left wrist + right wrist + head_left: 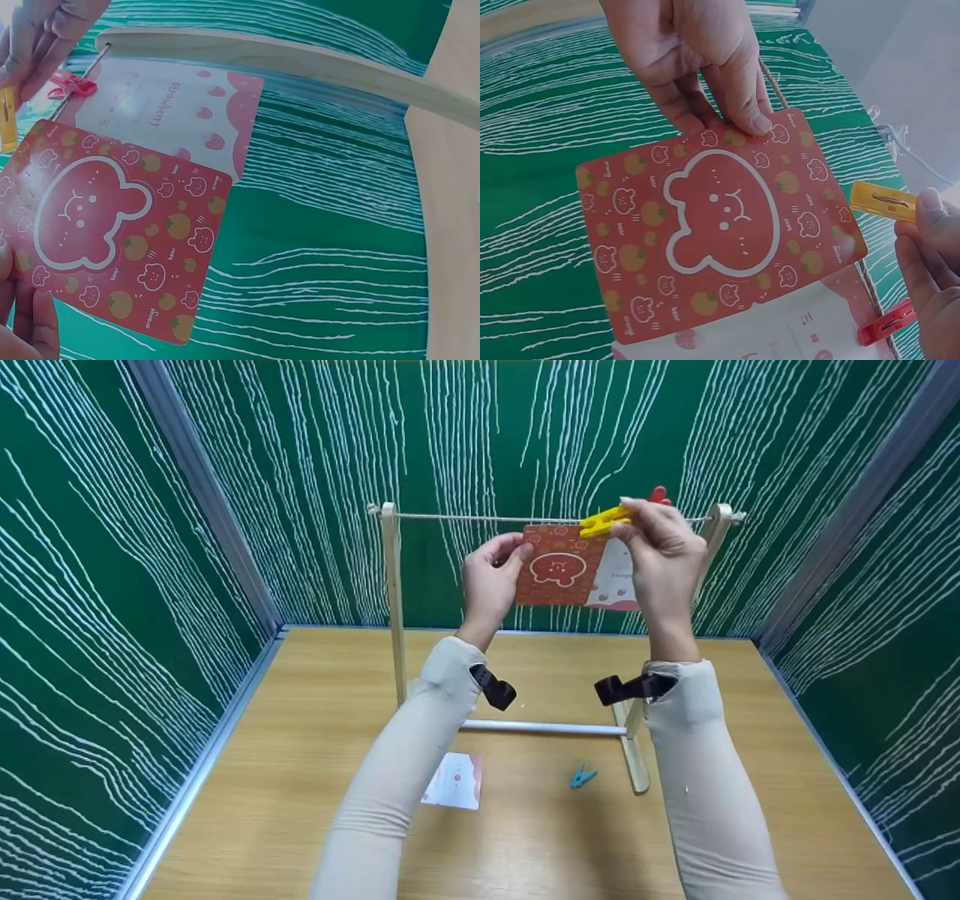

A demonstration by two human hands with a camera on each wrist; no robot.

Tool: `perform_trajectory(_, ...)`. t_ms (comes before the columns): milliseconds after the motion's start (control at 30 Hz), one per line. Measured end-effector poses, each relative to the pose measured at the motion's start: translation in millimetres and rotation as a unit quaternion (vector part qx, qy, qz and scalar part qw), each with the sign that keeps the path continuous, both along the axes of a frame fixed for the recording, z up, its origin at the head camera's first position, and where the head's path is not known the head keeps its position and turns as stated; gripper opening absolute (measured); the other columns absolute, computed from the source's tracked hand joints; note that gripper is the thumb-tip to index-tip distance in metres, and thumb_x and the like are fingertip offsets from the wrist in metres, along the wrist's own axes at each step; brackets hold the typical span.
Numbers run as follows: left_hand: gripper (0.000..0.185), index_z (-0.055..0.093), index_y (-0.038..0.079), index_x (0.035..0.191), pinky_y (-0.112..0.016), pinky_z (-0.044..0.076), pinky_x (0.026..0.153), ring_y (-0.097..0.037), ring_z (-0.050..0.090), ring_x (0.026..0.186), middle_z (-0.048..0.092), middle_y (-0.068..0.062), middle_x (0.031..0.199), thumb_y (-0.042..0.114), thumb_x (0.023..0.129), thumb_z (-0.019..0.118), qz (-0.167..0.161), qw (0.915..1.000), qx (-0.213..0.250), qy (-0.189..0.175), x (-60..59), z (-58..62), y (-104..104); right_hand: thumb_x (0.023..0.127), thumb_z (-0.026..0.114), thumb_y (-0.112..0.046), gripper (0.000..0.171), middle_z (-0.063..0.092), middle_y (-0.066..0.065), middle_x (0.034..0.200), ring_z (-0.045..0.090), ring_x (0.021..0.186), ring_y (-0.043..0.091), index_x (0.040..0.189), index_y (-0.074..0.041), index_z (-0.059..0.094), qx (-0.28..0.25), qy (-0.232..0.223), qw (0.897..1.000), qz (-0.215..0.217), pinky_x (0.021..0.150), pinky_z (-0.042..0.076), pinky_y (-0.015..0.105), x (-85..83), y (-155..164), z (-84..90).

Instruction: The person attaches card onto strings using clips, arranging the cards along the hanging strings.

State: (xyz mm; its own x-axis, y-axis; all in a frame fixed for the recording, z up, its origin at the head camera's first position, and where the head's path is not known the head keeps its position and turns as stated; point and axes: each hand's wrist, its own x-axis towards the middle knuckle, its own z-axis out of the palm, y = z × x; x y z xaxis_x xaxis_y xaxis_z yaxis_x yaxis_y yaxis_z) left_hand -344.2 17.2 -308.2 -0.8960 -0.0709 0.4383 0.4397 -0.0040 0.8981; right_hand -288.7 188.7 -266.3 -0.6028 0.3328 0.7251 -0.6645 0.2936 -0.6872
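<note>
Three clothespins [606, 521], three cards [559, 574]; two hands [491, 581] hold one of each.

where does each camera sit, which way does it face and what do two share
Head: on the head, facing forward and down at the rope and table; both sleeves, the left hand and right hand show.
Left wrist: on the left wrist, facing the red card; parts of both hands show at left.
Right wrist: on the right wrist, facing the red card; left hand at top, right hand at right edge.
Shared: both wrist views show the red card and yellow clothespin.
</note>
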Motion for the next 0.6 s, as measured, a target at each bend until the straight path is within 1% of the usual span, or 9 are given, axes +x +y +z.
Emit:
perform_trajectory(167,0.023,0.07,0.008,0.109,-0.023,0.056,0.08,-0.014,0.063,0.089,0.071,-0.006,0.103,0.021,0.09,0.065,0.005,1.0,-0.006,0.001,-0.4,1.0,1.0,0.083,0.07,-0.013,0.026,0.065,-0.007,0.101,0.061,0.093,0.008,0.108,-0.007,0.073,0.012,0.006,1.0,-0.014,0.087,0.052,0.02,-4.5,-0.5,5.4)
perform_trajectory(367,0.022,0.07,0.009,0.108,-0.024,0.055,0.081,-0.014,0.063,0.089,0.072,-0.005,0.103,0.021,0.09,0.065,0.008,0.9999,-0.009,-0.007,-0.2,1.1,2.5,0.085,0.069,-0.016,0.024,0.068,0.003,0.106,0.061,0.094,0.005,0.108,-0.011,0.073,0.023,-0.019,0.999,-0.039,0.087,0.052,0.019,-9.9,-2.7,7.8)
perform_trajectory(467,0.022,0.07,0.01,0.108,-0.023,0.055,0.081,-0.013,0.063,0.089,0.072,-0.005,0.103,0.021,0.09,0.065,0.011,0.9999,-0.01,-0.008,-0.6,0.7,2.9,0.085,0.069,-0.014,0.024,0.068,0.006,0.107,0.061,0.094,0.005,0.109,-0.01,0.073,0.026,-0.023,0.999,-0.041,0.087,0.052,0.019,-13.0,-4.0,8.5)
perform_trajectory(600,0.022,0.07,0.01,0.108,-0.024,0.055,0.081,-0.013,0.063,0.089,0.071,-0.005,0.103,0.022,0.09,0.065,0.01,0.9999,-0.006,-0.011,-0.7,0.7,2.8,0.086,0.068,-0.013,0.024,0.067,0.007,0.107,0.06,0.096,0.006,0.109,-0.009,0.072,0.028,-0.019,0.999,-0.032,0.088,0.052,0.019,-16.6,-6.1,9.9)
